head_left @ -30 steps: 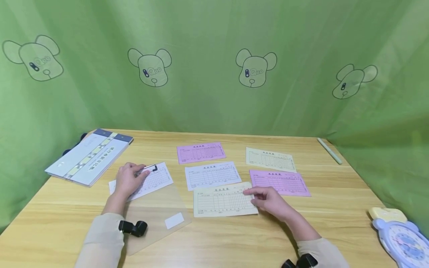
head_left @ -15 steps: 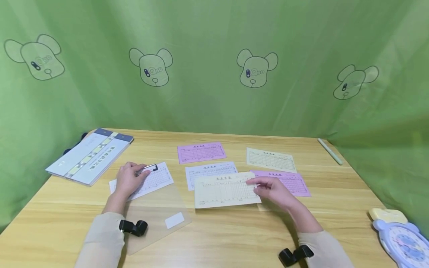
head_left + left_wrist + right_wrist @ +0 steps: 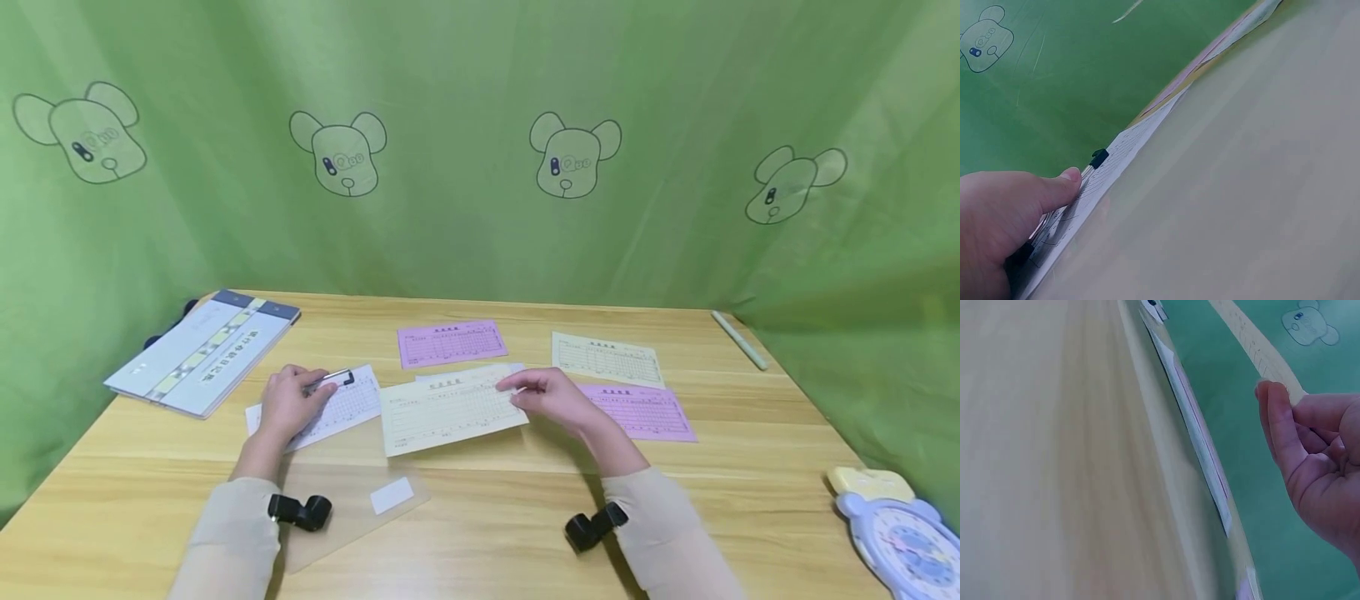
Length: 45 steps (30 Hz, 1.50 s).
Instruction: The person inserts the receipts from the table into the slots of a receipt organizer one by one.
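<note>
My right hand (image 3: 551, 398) pinches a pale yellow printed form (image 3: 450, 408) by its right end. The sheet is tilted, raised off the table, and covers much of a white form (image 3: 516, 367) behind it. In the right wrist view, thumb and fingers meet on the edge of this yellow form (image 3: 1254, 345). On the left lies a clear clipboard (image 3: 337, 492) bearing a white label (image 3: 392, 496) and a white form (image 3: 352, 407). My left hand (image 3: 288, 404) holds its wire clip (image 3: 330, 381); in the left wrist view the thumb lies across the clip (image 3: 1094, 164).
Behind are a purple form (image 3: 452, 343), another pale yellow form (image 3: 607, 358) and a second purple form (image 3: 641, 412). A banded account book (image 3: 202, 354) lies far left. A pale green pen-like stick (image 3: 738, 340) lies far right; a blue toy clock (image 3: 903, 537) stands at the near right.
My right hand has lifted the pale yellow form off the table and carried it left towards the clipboard. The left hand stays on the clip.
</note>
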Tool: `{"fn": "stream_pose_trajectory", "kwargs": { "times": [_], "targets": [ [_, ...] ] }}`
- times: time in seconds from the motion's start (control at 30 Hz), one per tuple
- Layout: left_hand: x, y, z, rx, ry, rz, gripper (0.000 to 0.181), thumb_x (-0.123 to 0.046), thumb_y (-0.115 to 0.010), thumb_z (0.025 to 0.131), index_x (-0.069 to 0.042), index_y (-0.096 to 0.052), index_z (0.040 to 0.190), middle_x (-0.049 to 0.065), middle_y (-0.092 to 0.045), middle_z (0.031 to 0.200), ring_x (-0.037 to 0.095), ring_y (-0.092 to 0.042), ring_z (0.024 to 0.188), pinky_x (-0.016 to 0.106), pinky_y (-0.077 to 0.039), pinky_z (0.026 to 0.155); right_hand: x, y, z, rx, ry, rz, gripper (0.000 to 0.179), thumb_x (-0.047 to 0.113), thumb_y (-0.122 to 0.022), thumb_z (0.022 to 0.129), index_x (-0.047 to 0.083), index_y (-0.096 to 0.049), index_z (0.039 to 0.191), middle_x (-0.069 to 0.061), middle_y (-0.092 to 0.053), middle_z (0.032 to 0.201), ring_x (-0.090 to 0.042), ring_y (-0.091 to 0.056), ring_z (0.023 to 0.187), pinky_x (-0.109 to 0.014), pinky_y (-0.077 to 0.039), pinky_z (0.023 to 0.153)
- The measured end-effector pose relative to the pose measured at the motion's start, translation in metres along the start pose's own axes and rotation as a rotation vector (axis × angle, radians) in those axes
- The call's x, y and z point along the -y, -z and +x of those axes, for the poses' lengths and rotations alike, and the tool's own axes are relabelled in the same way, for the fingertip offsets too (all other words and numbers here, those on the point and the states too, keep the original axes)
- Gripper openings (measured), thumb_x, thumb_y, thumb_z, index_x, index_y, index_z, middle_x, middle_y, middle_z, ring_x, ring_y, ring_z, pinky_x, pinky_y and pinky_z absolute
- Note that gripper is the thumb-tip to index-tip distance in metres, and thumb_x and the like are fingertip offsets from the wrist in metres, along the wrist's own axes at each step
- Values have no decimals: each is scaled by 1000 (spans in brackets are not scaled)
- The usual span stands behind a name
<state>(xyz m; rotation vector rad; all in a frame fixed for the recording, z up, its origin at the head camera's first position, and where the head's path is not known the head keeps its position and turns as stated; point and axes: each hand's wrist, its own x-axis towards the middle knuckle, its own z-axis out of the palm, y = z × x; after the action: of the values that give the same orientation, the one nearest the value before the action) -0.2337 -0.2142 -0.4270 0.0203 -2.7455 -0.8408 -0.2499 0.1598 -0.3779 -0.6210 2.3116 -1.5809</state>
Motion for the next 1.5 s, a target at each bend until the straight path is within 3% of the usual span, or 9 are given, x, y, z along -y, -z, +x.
{"fn": "stream_pose_trajectory", "kwargs": {
  "times": [0.2,0.5,0.7,0.9,1.1,1.5],
  "targets": [
    [0,2,0,0,1,5,37,-27,-57,82,-1,-59,109,18,-48,98,30,-39,85,41,-29,70,3,-18,22,50,-32,42,26,-3,-54,78,-3,-59,104,-1,-42,59,-9,-39,52,-23,-37,51],
    [-2,3,-2,25,30,7,38,-27,-56,84,-2,-57,111,18,-47,100,31,-39,88,42,-29,73,12,-52,49,64,-109,1,30,-8,-54,74,1,-61,102,-8,-56,79,-12,-49,61,-26,-44,58],
    [-4,2,-2,26,30,12,38,-28,-56,83,-2,-58,111,18,-48,101,32,-39,89,43,-29,74,18,-69,59,79,-87,-94,32,-9,-53,74,4,-63,100,-6,-59,91,-13,-49,60,-25,-42,55],
    [-4,2,-1,20,22,22,39,-29,-57,83,-2,-58,111,18,-48,100,31,-40,88,43,-29,74,17,-81,66,39,-39,-124,29,-9,-55,73,2,-64,98,-7,-59,86,-13,-50,62,-25,-43,56],
    [-5,4,-1,17,14,20,39,-28,-57,82,-1,-58,110,18,-48,100,31,-40,88,43,-29,73,20,-95,66,-39,-33,-86,20,-9,-55,74,-3,-64,90,-8,-59,80,-13,-51,64,-24,-44,57],
    [-5,4,-1,13,2,12,41,-28,-58,80,0,-57,110,18,-48,98,31,-40,86,42,-29,72,21,-121,74,-46,-175,84,26,-8,-57,74,3,-63,97,-10,-52,92,-17,-55,54,-28,-47,50]
  ]
}}
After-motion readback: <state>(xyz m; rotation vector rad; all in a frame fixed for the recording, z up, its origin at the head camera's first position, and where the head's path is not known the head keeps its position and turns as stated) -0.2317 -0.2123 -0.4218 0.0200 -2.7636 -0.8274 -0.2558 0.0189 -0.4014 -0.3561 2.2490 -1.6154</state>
